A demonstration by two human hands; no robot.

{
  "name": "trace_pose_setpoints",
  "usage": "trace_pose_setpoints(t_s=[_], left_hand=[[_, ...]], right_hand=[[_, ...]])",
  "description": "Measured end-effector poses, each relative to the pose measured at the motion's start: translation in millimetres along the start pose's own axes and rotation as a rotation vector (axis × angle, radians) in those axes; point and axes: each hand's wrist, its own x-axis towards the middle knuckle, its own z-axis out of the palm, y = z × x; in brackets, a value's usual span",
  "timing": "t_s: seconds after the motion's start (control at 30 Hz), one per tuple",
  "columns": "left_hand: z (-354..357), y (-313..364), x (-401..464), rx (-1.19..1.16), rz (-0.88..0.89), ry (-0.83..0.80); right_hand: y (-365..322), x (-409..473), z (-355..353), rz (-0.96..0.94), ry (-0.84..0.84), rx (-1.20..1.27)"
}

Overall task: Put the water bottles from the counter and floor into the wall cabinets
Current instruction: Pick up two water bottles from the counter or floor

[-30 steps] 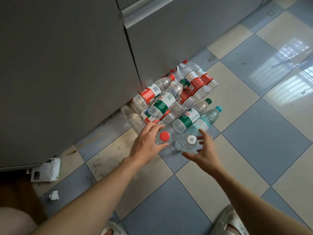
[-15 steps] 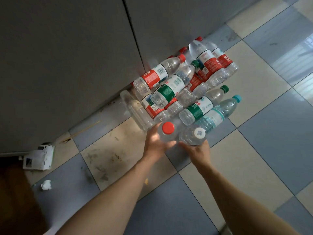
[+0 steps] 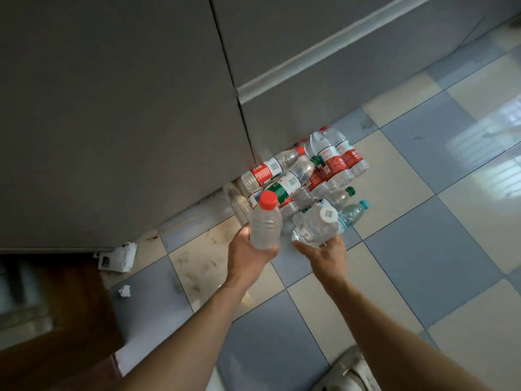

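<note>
Head view, step in hand: I judge this to be the lift-off, with one bottle in each hand and both clear of the floor; the carry up to the wall cabinets is not yet begun.
Left hand (image 3: 251, 249): my fingers are curled round the lower body of the red-capped bottle (image 3: 265, 221), cupping it from beneath; the bottle stands near upright, cap toward the camera.
Right hand (image 3: 324, 251): palm up, fingers wrapped under the base end of the white-capped bottle (image 3: 317, 225), which tilts away to the far right, its cap bearing a small printed square.
How to do it well: I should hold both bottles by the ribbed body, not the neck, since thin empty plastic is likely to buckle and slip; I should keep the two apart on the way up so they do not knock together.
Remaining stock: the pile of bottles (image 3: 307, 176) lies on the tiled floor (image 3: 423, 249) just beyond my hands, on the far side, pressed against the foot of the grey cabinet front (image 3: 127, 122).
Bottles relative to hands: each held bottle sits in its own palm; the teal-capped bottle (image 3: 355, 211) lies just right of and beyond my right hand.
Wall cabinets: not in view.
Near left: a white box (image 3: 117, 256) and a crumpled scrap (image 3: 124, 291) lie on the floor.
</note>
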Motion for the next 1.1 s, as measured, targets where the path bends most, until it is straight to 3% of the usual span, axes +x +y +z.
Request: trace_pose_setpoints(t_s=[0.33,0.5,0.6,0.87,1.1], left_hand=[[-200,255,-178,-0.274,0.223,0.089],[-331,363,-249,-0.372,0.415,0.159],[-413,420,-292,-0.38,0.632,0.233],[-582,515,-361,-0.409,0.911,0.318],[-689,585,-394,-0.385,1.056,0.525]], right_hand=[[-323,-187,-79,-0.22,-0.099,-0.134],[-493,-274,-95,-0.36,-0.106,-0.094],[-581,-325,-92,-0.457,-0.139,-0.062],[-760,-433,-48,-0.764,-0.219,0.014],[-890,-481,-7,-0.976,-0.243,0.111]])
